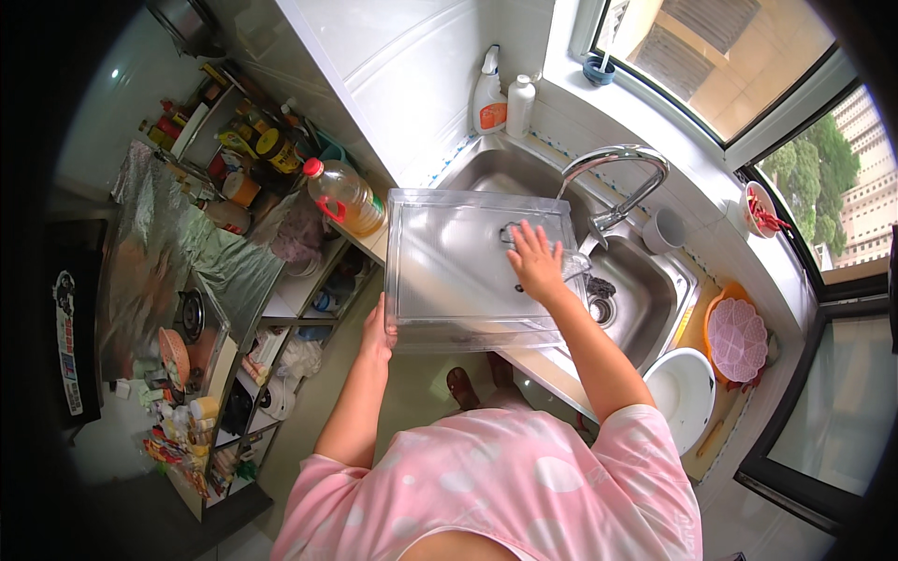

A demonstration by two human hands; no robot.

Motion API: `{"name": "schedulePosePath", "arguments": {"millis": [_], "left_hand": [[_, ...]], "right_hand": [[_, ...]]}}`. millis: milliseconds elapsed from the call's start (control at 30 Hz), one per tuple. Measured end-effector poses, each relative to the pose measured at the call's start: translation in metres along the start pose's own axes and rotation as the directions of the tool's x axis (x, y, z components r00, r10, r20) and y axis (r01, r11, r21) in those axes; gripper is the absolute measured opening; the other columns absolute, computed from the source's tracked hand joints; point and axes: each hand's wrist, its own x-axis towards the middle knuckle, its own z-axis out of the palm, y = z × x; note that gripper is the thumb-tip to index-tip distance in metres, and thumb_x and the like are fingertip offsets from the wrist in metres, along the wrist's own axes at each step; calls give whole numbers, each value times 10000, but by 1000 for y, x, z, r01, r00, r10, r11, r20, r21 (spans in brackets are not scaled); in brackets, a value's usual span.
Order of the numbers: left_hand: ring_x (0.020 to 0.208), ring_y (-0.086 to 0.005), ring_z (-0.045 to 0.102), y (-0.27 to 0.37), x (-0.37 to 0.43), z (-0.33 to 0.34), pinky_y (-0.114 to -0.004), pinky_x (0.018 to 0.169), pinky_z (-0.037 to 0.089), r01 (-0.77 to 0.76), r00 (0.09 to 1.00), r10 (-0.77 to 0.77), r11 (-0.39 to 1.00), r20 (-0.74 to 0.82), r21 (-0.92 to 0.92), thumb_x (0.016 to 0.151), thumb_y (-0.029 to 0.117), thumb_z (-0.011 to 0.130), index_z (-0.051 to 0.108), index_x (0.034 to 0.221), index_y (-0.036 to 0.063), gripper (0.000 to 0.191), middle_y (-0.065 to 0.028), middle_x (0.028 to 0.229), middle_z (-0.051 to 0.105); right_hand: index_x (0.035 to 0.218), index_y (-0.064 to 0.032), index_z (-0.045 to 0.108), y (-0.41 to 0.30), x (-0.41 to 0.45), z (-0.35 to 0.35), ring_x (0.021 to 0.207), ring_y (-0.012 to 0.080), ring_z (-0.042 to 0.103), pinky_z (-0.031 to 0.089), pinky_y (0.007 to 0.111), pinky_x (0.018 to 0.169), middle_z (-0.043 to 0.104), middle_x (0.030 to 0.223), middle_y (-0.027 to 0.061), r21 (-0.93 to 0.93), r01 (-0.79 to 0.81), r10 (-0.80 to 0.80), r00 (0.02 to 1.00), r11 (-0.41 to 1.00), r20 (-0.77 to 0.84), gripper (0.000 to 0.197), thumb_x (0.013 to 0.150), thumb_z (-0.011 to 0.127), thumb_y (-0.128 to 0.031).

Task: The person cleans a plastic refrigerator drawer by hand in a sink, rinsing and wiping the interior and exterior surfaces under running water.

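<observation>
A large clear plastic bin, shaped like a refrigerator drawer, is tilted across the front of a double stainless-steel sink. My left hand grips its lower left edge, fingers partly hidden by the wall. Fingers spread, my right hand lies over the right part of the bin, palm down. Small dark loops show beside its fingertips and thumb side; what they are I cannot tell. A chrome faucet arches above the bin's far right corner. Near the drain of the right basin lies a dark scrubber.
A spray bottle and a white bottle stand behind the sink. On the left is an oil jug with a red cap. A grey cup, a white basin and a pink colander occupy the right counter.
</observation>
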Motion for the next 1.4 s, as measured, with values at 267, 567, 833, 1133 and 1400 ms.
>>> {"name": "schedulePosePath", "arguments": {"millis": [267,567,833,1133,1400], "left_hand": [[429,-25,356,-2,0,6,-153,358,230,40,999,-40,999,2,6,802,495,576,561,892,194,314,67,546,388],[449,-31,360,-5,5,3,-163,371,238,50,998,-51,998,46,30,805,509,563,552,902,205,319,66,558,393],[438,-30,359,-9,6,8,-165,363,238,44,995,-46,999,84,25,803,514,560,554,930,197,341,68,545,391],[437,-30,339,-9,11,-2,-170,373,243,62,995,-64,998,80,27,799,534,552,549,917,201,353,73,552,376],[436,-35,330,-5,13,2,-172,375,254,62,995,-67,996,69,65,782,560,556,526,846,197,370,70,559,357]], "right_hand": [[1019,-10,567,-84,-22,-21,1013,284,528,428,331,844,537,1151,99,738,348,-139,933,578,-331,208,813,543,-20],[1379,-238,242,-51,-55,-17,1335,243,155,62,610,1019,190,1445,-64,-61,209,-202,973,976,116,474,932,278,-391],[1212,-108,478,95,-37,-4,1198,342,386,331,417,985,403,1322,82,230,87,-16,955,969,-297,345,869,450,-137],[976,-34,596,11,-45,-37,952,270,562,446,296,813,578,1062,103,494,263,81,817,828,-571,296,739,505,118],[1103,-124,556,-41,-87,-14,1106,284,475,345,433,955,513,1194,65,435,407,-279,902,803,-329,292,816,545,-69]]}}
